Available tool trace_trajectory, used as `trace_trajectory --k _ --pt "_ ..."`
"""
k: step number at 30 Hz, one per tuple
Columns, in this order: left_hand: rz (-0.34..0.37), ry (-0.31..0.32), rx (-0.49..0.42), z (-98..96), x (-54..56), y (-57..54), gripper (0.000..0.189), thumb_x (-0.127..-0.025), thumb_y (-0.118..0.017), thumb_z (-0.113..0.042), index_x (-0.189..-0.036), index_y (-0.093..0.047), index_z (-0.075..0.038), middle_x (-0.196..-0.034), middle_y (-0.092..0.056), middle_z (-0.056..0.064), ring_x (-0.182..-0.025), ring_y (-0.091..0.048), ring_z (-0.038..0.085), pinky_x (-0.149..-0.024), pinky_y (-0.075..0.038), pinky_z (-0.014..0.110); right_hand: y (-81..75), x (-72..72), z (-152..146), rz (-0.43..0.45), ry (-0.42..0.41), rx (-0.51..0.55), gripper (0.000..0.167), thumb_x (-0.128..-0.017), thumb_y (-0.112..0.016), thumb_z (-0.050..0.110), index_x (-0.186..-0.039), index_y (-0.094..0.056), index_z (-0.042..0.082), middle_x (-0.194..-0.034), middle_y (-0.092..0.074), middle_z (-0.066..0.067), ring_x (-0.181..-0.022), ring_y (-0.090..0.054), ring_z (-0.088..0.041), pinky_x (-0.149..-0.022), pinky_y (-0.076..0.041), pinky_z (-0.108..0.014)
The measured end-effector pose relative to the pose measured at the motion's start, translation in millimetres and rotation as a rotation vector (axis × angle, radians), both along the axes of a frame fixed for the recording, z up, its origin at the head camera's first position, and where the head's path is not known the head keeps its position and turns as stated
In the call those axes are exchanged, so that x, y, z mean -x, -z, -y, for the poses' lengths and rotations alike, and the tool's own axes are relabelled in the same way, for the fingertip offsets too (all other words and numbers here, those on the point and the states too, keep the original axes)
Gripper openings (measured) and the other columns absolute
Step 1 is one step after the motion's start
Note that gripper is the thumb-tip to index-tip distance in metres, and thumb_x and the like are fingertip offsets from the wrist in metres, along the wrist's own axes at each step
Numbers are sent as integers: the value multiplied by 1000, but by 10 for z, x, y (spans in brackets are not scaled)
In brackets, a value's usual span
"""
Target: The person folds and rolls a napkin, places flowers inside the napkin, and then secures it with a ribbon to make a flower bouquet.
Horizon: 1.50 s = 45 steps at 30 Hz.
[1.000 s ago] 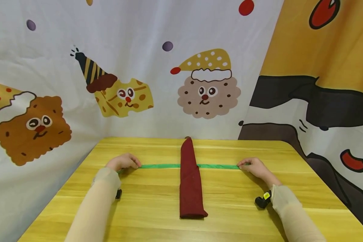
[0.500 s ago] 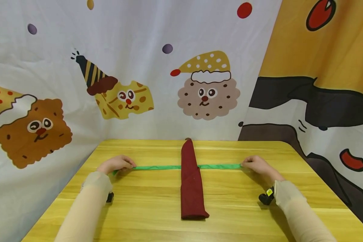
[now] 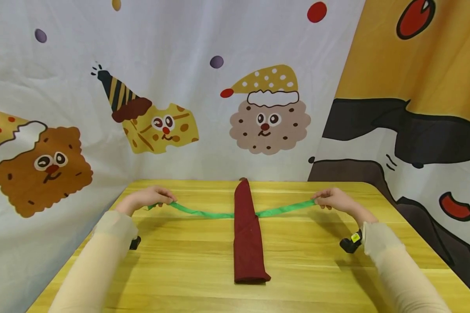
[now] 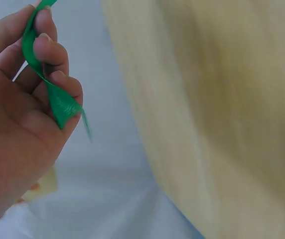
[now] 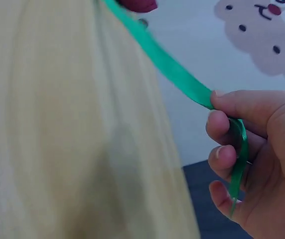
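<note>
A green ribbon [image 3: 211, 215] passes under a long, folded dark red cloth [image 3: 247, 243] that lies lengthwise on the table. On the left, my left hand [image 3: 146, 199] pinches the ribbon between thumb and finger, above the tabletop; its frayed end trails across the palm in the left wrist view. My right hand [image 3: 334, 201] pinches the other side, likewise raised, and the ribbon's tail [image 5: 239, 159] runs down past the curled fingers. From both hands the ribbon slopes down to the cloth. The part beneath the cloth is hidden.
The wooden table [image 3: 196, 269] reaches back to a white curtain [image 3: 203, 152] printed with cartoon snacks. A small brown round thing [image 3: 243, 178] shows at the cloth's far tip. Black wrist cameras [image 3: 350, 243] are worn on both wrists.
Both hands have moved outward, then risen off the table. The ribbon, flat and straight earlier, now lifts at both sides and sags towards the cloth. The cloth stays in place.
</note>
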State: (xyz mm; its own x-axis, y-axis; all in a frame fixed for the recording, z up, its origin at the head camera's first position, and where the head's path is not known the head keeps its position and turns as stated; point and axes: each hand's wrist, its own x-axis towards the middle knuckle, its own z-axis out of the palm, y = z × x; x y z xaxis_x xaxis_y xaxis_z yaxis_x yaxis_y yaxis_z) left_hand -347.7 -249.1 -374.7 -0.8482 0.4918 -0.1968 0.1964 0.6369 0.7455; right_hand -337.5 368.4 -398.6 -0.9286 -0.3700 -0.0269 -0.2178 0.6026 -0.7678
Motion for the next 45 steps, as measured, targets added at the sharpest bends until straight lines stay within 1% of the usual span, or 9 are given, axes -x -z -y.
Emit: trace_trajectory --k 6,14,18,24,30,34,40,43,45 --pt "-40 67 2 -297 28 -213 23 -99 -56 -18 -118 -67 -11 -124 -59 12 -91 -52 29 -75 -44 36 -244 50 124 11 -47 39 34 -94 -62 10 -125 -61 -5 -71 -59 -14 -56 -46 -17 -54 -42 -29" --pt "-63 157 -19 -714 46 -374 23 -100 -53 -14 -118 -67 -10 -123 -60 8 -93 -54 25 -77 -44 37 -351 58 314 53 -92 85 25 -96 -59 10 -116 -65 -4 -80 -62 -21 -63 -53 -19 -60 -47 -30" --pt "-81 166 -36 -875 74 -317 22 -99 -54 -15 -116 -68 -12 -115 -62 6 -85 -51 28 -72 -43 35 -294 53 417 79 -129 116 22 -97 -59 11 -110 -66 -5 -88 -65 -23 -67 -58 -23 -61 -50 -31" --pt "-62 178 -61 -1111 112 -104 21 -99 -55 -16 -114 -69 -13 -98 -62 8 -82 -50 35 -68 -41 36 -178 66 654 127 -186 134 22 -98 -58 13 -110 -66 -3 -101 -68 -23 -80 -64 -34 -71 -53 -43" --pt "-4 205 -141 -1333 135 116 23 -99 -57 -15 -111 -68 1 -86 -63 15 -74 -52 35 -67 -45 38 -91 59 920 177 -280 146 32 -105 -42 14 -120 -62 -6 -116 -65 -22 -99 -61 -48 -84 -51 -47" --pt "6 187 -177 -1460 122 172 26 -97 -59 -15 -111 -67 6 -93 -66 9 -81 -58 34 -71 -49 38 -50 74 1061 201 -298 155 37 -104 -33 9 -124 -58 -10 -120 -64 -20 -106 -59 -47 -89 -49 -43" --pt "18 223 -218 -1581 106 200 25 -98 -57 -12 -113 -68 5 -101 -67 8 -89 -61 35 -82 -49 39 -34 105 1158 240 -315 128 41 -89 -37 -11 -123 -61 -5 -119 -65 -15 -105 -61 -37 -87 -49 -42" --pt "29 223 -231 -1599 99 209 26 -98 -51 -6 -114 -69 3 -110 -66 9 -73 -54 23 -74 -43 34 -25 130 1165 252 -322 130 45 -84 -38 -14 -121 -62 -3 -117 -66 -16 -100 -63 -34 -84 -50 -39" --pt "38 223 -235 -1601 94 213 30 -96 -46 0 -116 -69 3 -114 -64 8 -61 -41 15 -65 -35 34 -13 146 1156 251 -327 131 43 -84 -41 -13 -121 -61 -6 -116 -66 -17 -98 -64 -33 -83 -51 -38"
